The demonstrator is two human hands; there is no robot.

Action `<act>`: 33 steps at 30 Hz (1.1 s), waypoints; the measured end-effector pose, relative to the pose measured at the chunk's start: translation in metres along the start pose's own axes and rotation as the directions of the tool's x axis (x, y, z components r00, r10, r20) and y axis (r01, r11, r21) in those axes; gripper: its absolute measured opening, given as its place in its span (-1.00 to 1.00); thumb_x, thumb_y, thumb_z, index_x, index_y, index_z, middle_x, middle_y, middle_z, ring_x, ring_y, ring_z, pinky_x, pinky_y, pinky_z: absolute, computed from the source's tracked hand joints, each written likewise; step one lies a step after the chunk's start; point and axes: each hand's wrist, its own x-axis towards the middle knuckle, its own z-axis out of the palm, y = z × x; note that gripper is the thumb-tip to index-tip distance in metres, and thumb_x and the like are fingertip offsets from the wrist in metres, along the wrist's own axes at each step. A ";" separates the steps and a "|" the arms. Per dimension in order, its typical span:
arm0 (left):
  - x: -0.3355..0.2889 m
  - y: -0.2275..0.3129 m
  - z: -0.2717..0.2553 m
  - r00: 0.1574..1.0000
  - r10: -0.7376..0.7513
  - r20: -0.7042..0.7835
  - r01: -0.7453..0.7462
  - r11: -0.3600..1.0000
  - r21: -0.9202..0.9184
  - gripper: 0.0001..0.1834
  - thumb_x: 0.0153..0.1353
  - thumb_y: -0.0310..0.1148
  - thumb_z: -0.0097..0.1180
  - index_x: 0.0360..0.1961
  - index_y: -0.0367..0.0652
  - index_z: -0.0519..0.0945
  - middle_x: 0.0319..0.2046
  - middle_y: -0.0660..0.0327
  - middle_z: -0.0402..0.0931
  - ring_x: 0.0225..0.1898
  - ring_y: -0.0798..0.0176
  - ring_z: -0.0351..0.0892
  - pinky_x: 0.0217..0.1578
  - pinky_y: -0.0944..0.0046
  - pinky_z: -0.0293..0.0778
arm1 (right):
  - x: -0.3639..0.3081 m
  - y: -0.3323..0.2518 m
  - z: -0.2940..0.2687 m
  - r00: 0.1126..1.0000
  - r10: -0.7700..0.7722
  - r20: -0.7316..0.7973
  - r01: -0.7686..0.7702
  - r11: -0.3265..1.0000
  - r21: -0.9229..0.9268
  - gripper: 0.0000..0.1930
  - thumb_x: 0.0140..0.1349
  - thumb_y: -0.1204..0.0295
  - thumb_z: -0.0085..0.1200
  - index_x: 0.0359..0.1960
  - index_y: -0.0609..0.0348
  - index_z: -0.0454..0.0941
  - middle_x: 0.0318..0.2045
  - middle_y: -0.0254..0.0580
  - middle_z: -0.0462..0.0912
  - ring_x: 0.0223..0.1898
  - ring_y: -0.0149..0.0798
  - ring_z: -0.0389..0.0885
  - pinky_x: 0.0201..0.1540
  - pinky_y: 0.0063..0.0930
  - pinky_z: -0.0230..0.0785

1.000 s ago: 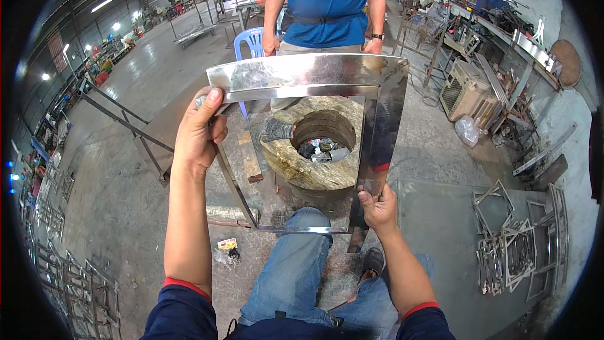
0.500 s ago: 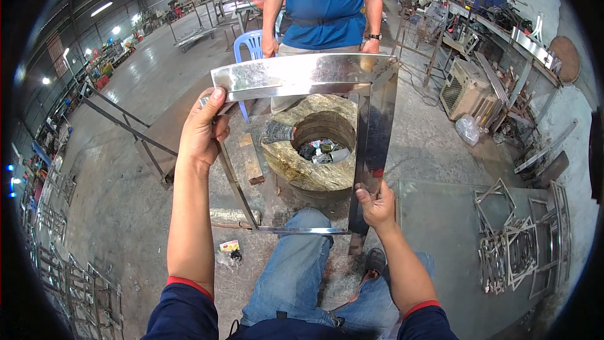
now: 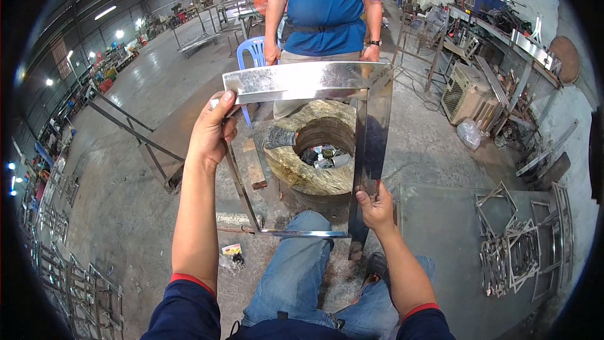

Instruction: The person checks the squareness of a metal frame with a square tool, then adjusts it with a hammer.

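Observation:
A shiny metal frame [image 3: 296, 82], roughly rectangular with a broad, slightly curved top strip, is held up before me in both hands. My left hand [image 3: 214, 127] grips its upper left corner, thumb on the front face and fingers curled behind. Lower on the wide right-hand side strip, my right hand [image 3: 376, 206] is closed with the thumb in front; its other fingers are partly hidden. Through the frame's opening shows a round, hollow stone-like drum [image 3: 296, 179] with scraps inside. A dark, ribbed pad-like piece [image 3: 281, 137] lies on its rim.
Facing me beyond the frame stands a person in a blue shirt [image 3: 324, 12], beside a blue plastic chair [image 3: 253, 50]. A flat sheet [image 3: 440, 233] with several small metal frames [image 3: 509, 245] lies at right. Dark metal bars [image 3: 135, 129] stand at left, near a wood block [image 3: 254, 167].
The frame's upper left corner and my left hand have shifted slightly right and down. My right hand keeps its hold with little movement.

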 end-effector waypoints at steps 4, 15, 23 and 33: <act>-0.004 0.001 -0.005 1.000 0.014 0.005 -0.014 1.000 -0.006 -0.63 0.24 -0.02 0.28 -0.09 0.01 0.54 -0.28 0.42 0.50 -0.66 0.54 0.13 -0.64 0.47 0.09 | 0.001 -0.005 0.003 1.000 0.002 0.005 -0.003 1.000 0.017 -0.49 0.29 0.16 0.26 0.06 0.36 0.47 -0.26 -0.17 0.74 -0.20 -0.41 0.69 -0.09 -0.50 0.51; -0.017 0.017 -0.007 0.999 0.049 0.017 -0.050 0.998 0.024 -0.67 0.29 -0.01 0.23 -0.19 -0.02 0.52 -0.32 0.39 0.46 -0.66 0.51 0.14 -0.61 0.46 0.11 | -0.002 -0.002 0.012 1.000 -0.012 -0.013 0.012 1.000 0.018 -0.54 0.28 0.19 0.27 0.02 0.32 0.50 -0.27 -0.19 0.75 -0.22 -0.41 0.69 -0.11 -0.49 0.52; -0.099 0.046 0.010 0.993 -0.055 0.103 0.093 0.905 -0.415 -0.53 0.39 0.14 -0.05 -0.10 -0.08 0.48 -0.38 0.20 0.52 -0.67 0.40 0.32 -0.54 0.34 0.31 | -0.013 -0.021 0.007 0.984 -0.061 -0.168 0.055 0.998 -0.042 -0.68 0.24 0.32 0.32 -0.09 0.25 0.56 -0.30 -0.30 0.74 -0.30 -0.49 0.64 -0.20 -0.55 0.47; -0.083 0.063 0.088 0.471 0.319 0.822 -0.686 0.719 0.114 -0.70 0.17 -0.47 0.31 -0.06 -0.03 0.62 0.22 -0.05 0.43 0.20 -0.08 0.49 0.10 0.08 0.49 | -0.019 -0.005 0.029 0.990 0.053 -0.134 -0.041 0.995 0.086 -0.55 0.27 0.10 0.28 -0.07 0.24 0.52 -0.32 -0.36 0.67 -0.31 -0.53 0.55 -0.21 -0.58 0.41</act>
